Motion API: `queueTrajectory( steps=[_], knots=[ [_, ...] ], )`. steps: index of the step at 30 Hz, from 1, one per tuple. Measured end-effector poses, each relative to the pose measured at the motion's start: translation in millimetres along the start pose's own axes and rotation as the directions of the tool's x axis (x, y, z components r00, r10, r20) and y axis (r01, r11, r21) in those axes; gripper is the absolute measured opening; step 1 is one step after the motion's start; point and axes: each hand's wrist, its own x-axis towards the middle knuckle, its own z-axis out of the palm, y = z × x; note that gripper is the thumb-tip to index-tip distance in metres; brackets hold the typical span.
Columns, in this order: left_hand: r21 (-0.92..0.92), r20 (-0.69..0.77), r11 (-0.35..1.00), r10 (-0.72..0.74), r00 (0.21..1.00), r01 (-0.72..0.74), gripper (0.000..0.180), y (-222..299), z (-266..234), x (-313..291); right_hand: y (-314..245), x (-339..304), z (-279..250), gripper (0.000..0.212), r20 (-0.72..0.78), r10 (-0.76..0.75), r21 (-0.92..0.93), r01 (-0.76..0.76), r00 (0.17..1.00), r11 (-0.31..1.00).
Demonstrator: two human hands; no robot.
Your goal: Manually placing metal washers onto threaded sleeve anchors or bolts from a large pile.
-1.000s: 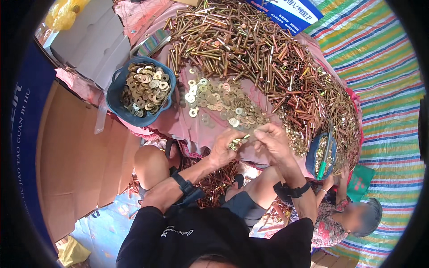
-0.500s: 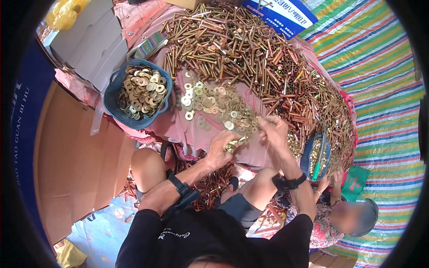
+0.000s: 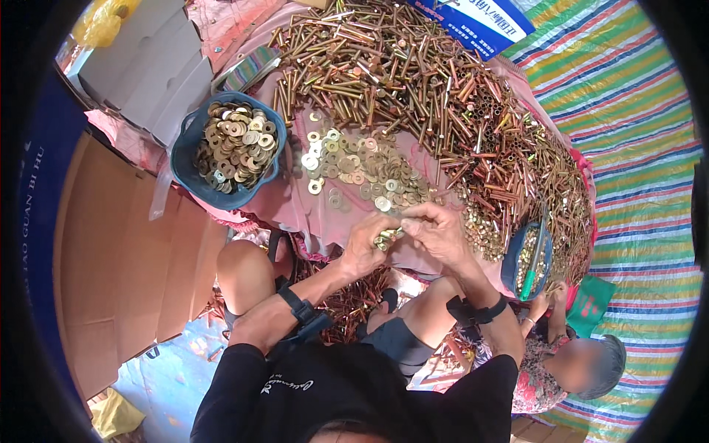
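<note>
Above the pink-draped surface (image 3: 317, 225), the left hand (image 3: 363, 245) holds small brassy parts (image 3: 385, 238); whether the right hand's (image 3: 442, 235) grip, just beside, holds anything, I cannot tell. They look hard, light, slippery: best pinched sideways.

The right hand (image 3: 441, 235), apart from the left hand (image 3: 364, 247) half a second ago, now nears its fingertips.

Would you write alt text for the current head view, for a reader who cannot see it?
A bare left hand holds small shiny metal pieces, with the right hand close beside it, over a pink cloth. Beyond them lie loose washers and a heap of bolts; a blue bucket of washers stands at left.
</note>
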Motion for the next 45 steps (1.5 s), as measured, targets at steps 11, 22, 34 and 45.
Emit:
queueTrajectory(
  steps=[11,22,34,45],
  knots=[
    [0.023,-0.025,1.000,-0.005,1.000,0.005,0.039,2.7,0.3,-1.7,29.8,25.6,-46.8,0.040,-0.562,0.109,0.023,-0.116,0.820,0.993],
    [0.013,-0.008,0.998,-0.059,0.998,0.059,0.034,4.6,-1.7,-0.4,49.7,77.8,-88.9,0.035,-0.662,-0.123,-0.465,-0.276,0.740,0.841],
    [0.008,-0.004,0.998,-0.066,0.998,0.066,0.036,4.3,1.1,0.5,-1.0,-0.1,-40.1,0.026,-0.521,-0.050,0.135,0.140,0.852,0.981],
    [0.011,0.022,1.000,-0.016,1.000,0.016,0.043,1.8,0.9,0.5,-8.6,-22.8,21.8,0.064,-0.432,-0.514,-0.330,0.400,0.741,0.855]
  ],
)
